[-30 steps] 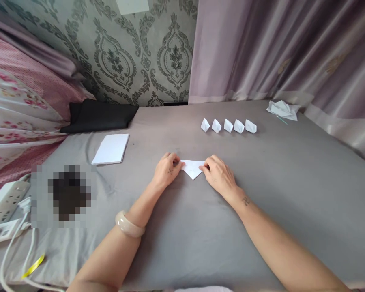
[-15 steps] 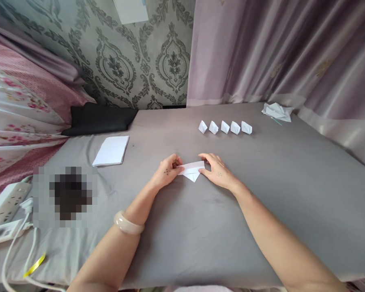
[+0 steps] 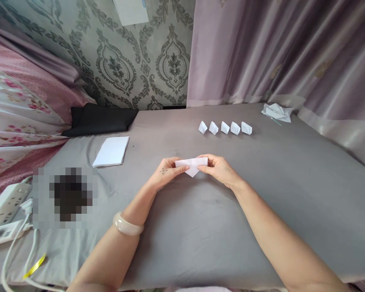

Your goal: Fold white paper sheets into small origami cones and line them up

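Observation:
Between my hands is a small folded sheet of white paper (image 3: 192, 162), with a straight band along its top and a triangular point facing me. My left hand (image 3: 167, 170) pinches its left end, thumb in front and fingers behind. On the other end, my right hand (image 3: 218, 168) grips in the same way, and its fingertips are partly hidden by the paper. Beyond my hands, several folded white paper pieces (image 3: 225, 128) stand in a row on the grey cloth-covered surface (image 3: 194, 235).
A stack of white paper (image 3: 112, 151) lies left, before a folded black cloth (image 3: 101, 118). Crumpled white paper (image 3: 276, 111) sits at the far right. A power strip (image 3: 9, 202) with white cables and a yellow strip (image 3: 35, 266) are at the near left. Curtains (image 3: 261, 48) border the right.
The folded paper has been raised slightly and turned level, its band now facing me. My right hand has moved from resting at its edge to pinching it, and both thumbs now lie across its front.

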Motion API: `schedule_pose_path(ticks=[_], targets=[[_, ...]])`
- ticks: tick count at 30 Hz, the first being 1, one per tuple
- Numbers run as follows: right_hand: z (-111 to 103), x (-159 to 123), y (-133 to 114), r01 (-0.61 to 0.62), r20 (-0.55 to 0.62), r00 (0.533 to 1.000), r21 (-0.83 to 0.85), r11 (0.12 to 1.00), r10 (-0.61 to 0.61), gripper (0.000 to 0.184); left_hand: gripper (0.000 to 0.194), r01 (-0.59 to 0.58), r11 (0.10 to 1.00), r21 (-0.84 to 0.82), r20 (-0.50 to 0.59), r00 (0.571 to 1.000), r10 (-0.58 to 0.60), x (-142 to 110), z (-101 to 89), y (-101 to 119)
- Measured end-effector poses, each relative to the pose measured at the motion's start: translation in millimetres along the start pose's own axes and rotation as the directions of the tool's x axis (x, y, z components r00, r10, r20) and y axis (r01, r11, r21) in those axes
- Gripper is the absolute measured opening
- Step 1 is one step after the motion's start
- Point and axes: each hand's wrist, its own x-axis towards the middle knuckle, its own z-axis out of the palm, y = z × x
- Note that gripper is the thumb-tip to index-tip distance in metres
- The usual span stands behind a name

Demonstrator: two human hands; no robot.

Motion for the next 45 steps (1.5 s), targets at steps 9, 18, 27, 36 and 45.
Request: schedule_pose_path(ticks=[9,18,27,36,45], targets=[[1,1,3,0.334,-0.046,0.912,-0.493,0.804,-0.407,0.012,0.015,-0.341,0.706,0.62,-0.044,0.884,0.466,1,-2.5,-4],[3,-4,6,0.428,0.289,0.725,-0.9,0.08,-0.625,0.027,0.022,-0.353,-0.017,0.935,0.287,0.731,0.619,1,-1.7,-12],[-2,-5,10,0.425,0.318,0.873,-0.868,0.256,-0.37,0.019,0.027,-0.36,-0.033,0.932,0.343,0.851,0.397,-7,3.4,-13],[-9,-5,4,0.046,0.005,0.998,-0.702,0.71,-0.06,0.02,0.015,-0.169,0.592,0.788,-0.011,0.958,0.288,-1,-7.1,-20],[-17,-3,5,-0.059,-0.016,0.998,-0.618,0.784,0.063,0.02,0.018,-0.01,0.759,0.65,-0.116,0.987,0.113,2,-11.6,-16]])
